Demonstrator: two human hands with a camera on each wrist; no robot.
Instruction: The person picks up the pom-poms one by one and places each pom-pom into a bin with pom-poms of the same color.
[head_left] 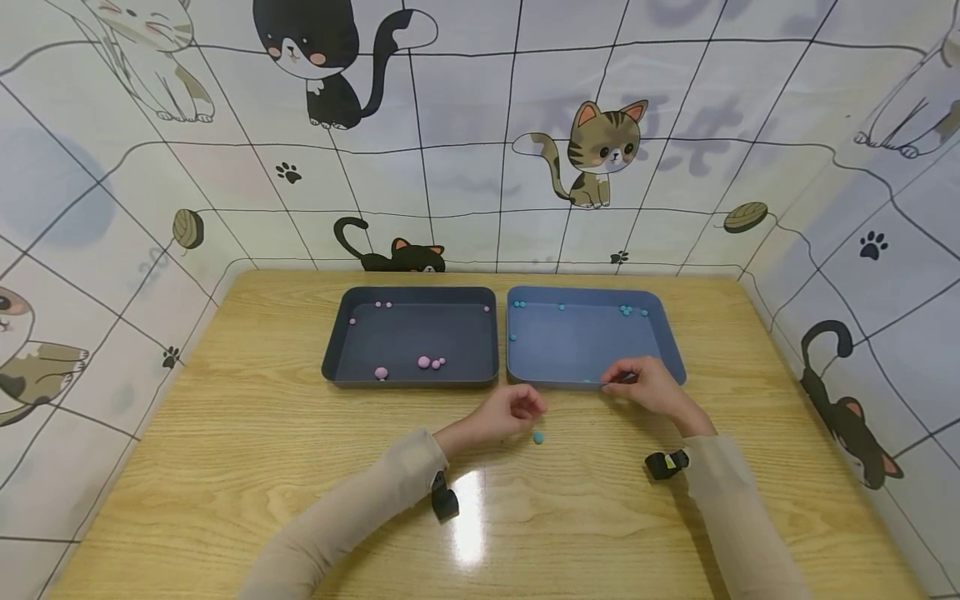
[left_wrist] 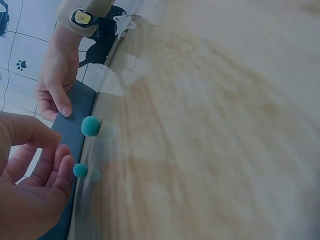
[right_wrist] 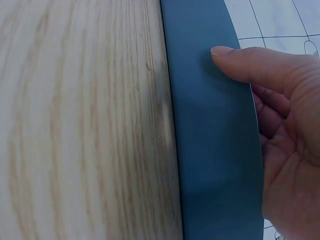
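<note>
My left hand (head_left: 510, 414) hovers over the table just in front of the two trays, its fingers loosely bent with nothing visible between them. Beside it lies a small teal ball (head_left: 538, 437) resembling a pom-pom. The left wrist view shows a larger teal ball (left_wrist: 90, 126) and a smaller one (left_wrist: 80, 170) near these fingertips. With my right hand (head_left: 648, 385) I grip the front wall of the blue tray (right_wrist: 215, 150), thumb outside and fingers over the inner side. Several teal balls (head_left: 626, 310) sit in that tray, mostly along its back.
Left of the blue tray stands a dark grey tray (head_left: 411, 383) holding several pink balls (head_left: 423, 362) of different sizes. Both rest on a wooden table (head_left: 247, 433). A cat-patterned wall covering (head_left: 465, 183) encloses the back and sides.
</note>
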